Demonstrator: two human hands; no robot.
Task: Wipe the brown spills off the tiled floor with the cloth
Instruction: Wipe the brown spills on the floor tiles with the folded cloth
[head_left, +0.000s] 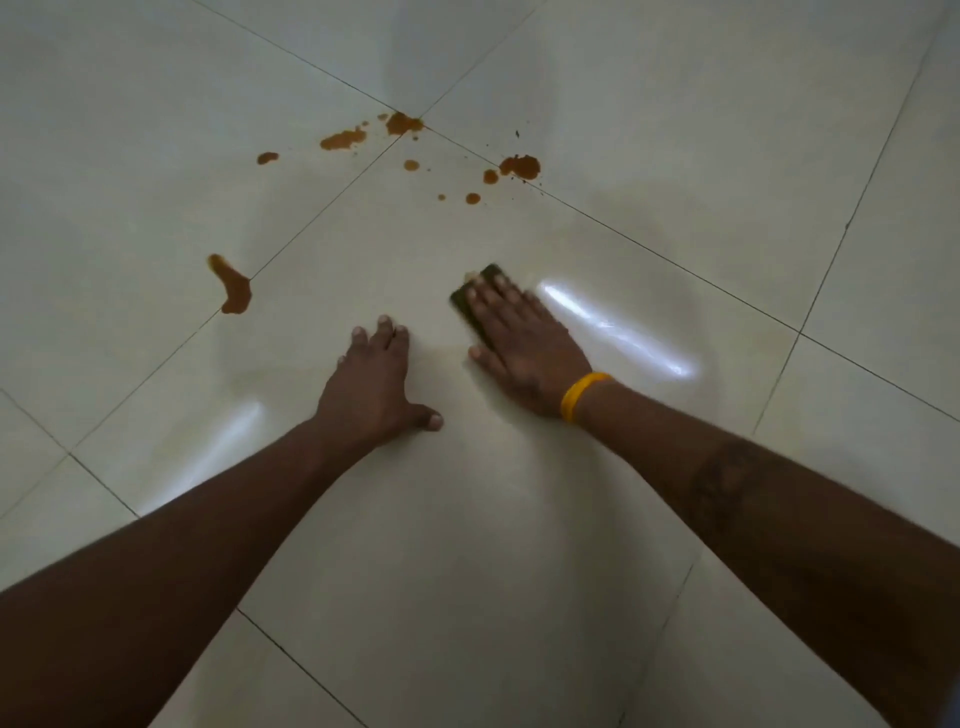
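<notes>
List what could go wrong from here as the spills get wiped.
1. The left hand, braced flat on the glossy floor, sits near the long brown spill and might smear it.
2. The cloth under the right hand is small, so the scattered far spills may spread rather than lift.

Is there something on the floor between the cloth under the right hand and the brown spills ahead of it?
Nothing visible. The right hand presses the dark cloth flat on the tile, and only bare floor lies between it and the nearest brown spills. The left hand rests to the side, out of that path.
</notes>
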